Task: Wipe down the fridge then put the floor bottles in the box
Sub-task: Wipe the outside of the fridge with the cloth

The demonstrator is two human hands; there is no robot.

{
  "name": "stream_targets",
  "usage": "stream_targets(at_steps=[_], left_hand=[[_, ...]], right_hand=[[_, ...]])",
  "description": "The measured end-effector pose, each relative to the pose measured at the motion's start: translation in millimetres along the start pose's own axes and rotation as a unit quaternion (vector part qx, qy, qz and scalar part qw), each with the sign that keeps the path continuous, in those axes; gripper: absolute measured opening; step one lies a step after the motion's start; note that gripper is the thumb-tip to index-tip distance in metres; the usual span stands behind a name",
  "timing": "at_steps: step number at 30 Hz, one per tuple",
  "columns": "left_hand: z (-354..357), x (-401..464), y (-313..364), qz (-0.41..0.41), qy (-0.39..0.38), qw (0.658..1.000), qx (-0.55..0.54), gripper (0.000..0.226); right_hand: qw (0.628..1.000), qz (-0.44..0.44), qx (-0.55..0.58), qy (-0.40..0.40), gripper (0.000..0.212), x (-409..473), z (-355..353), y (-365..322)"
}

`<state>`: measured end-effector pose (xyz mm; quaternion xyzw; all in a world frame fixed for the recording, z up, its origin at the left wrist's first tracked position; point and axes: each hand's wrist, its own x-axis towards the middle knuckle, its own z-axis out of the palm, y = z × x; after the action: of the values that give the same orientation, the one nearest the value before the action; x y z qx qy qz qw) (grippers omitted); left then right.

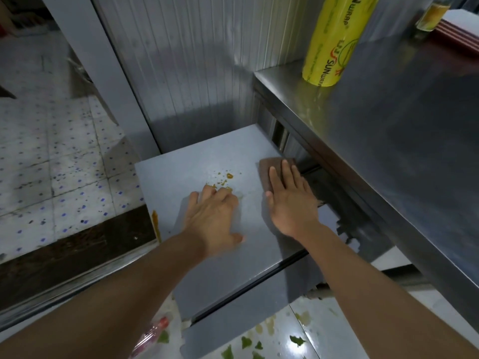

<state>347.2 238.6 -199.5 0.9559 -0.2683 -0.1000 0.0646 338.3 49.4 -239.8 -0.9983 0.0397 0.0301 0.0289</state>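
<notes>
Fingers of right hand: straight, flat on brown cloth, fridge top right edge; left hand: spread beside orange spill.

The brown cloth is mostly buried under the right hand, so only its far end shows. The yellow wrap roll gets chopped by the top edge. A plastic bottle down on the floor is half behind the left forearm and too blurry to read.
</notes>
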Motion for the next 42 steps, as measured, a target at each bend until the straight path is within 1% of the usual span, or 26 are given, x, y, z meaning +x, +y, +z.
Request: stream_targets(at_steps=[3, 5, 8, 10, 14, 18, 24, 26, 28, 32, 35, 37, 38, 39, 40, 42], left_hand=[[-9, 13, -16, -0.011, 0.045, 0.998, -0.036, 0.047], [-16, 28, -35, -0.042, 0.074, 0.996, -0.039, 0.044], [-23, 49, -65, -0.082, 0.06, 0.995, -0.006, 0.047], [-24, 58, -80, -0.088, 0.044, 0.995, 0.009, 0.047], [-20, 62, -99, -0.06, 0.05, 0.997, -0.018, 0.041], [-20, 69, -114, -0.029, 0.051, 0.996, -0.061, 0.048], [-18, 70, -121, -0.002, 0.05, 0.997, -0.066, 0.054], [-16, 69, -121, -0.004, 0.058, 0.996, -0.066, 0.054], [-16, 68, -120, -0.007, 0.059, 0.996, -0.067, 0.054], [-22, 65, -122, 0.003, 0.043, 0.996, -0.075, 0.057], [-26, 55, -129, -0.026, 0.044, 0.993, -0.107, 0.055], [-26, 48, -135, -0.059, 0.057, 0.993, -0.088, 0.052], [-25, 46, -138, -0.07, 0.058, 0.993, -0.075, 0.052], [-24, 44, -141, -0.074, 0.056, 0.993, -0.068, 0.053], [-23, 43, -143, -0.073, 0.054, 0.993, -0.069, 0.054], [-21, 42, -147, -0.066, 0.056, 0.993, -0.081, 0.056]], right_hand=[[1.0, 0.004, -0.024, -0.001, 0.061, -24, 1, 3], [1.0, 0.019, -0.021, -0.005, 0.061, -17, 2, 2], [0.999, 0.035, -0.007, 0.0, 0.061, 15, 5, -5], [0.999, 0.039, 0.002, 0.002, 0.06, 42, 4, -10], [0.999, 0.035, 0.023, 0.002, 0.057, 91, 1, -18], [0.999, 0.024, 0.033, 0.002, 0.055, 131, -2, -23], [0.999, 0.004, 0.045, 0.013, 0.052, 167, -1, -31], [0.999, -0.027, 0.036, 0.009, 0.052, 160, -1, -31], [0.997, -0.08, 0.019, 0.006, 0.053, 145, -4, -37], [0.987, -0.156, 0.025, 0.003, 0.051, 81, -4, -60], [0.975, -0.215, 0.046, -0.004, 0.051, 29, 0, -72], [0.969, -0.238, 0.064, -0.01, 0.05, 21, 1, -64], [0.97, -0.232, 0.067, -0.001, 0.049, 27, 1, -58], [0.976, -0.206, 0.068, 0.012, 0.049, 37, 1, -53], [0.984, -0.163, 0.064, 0.028, 0.049, 51, 1, -47], [0.997, -0.06, 0.03, 0.028, 0.052, 83, -1, -38]])
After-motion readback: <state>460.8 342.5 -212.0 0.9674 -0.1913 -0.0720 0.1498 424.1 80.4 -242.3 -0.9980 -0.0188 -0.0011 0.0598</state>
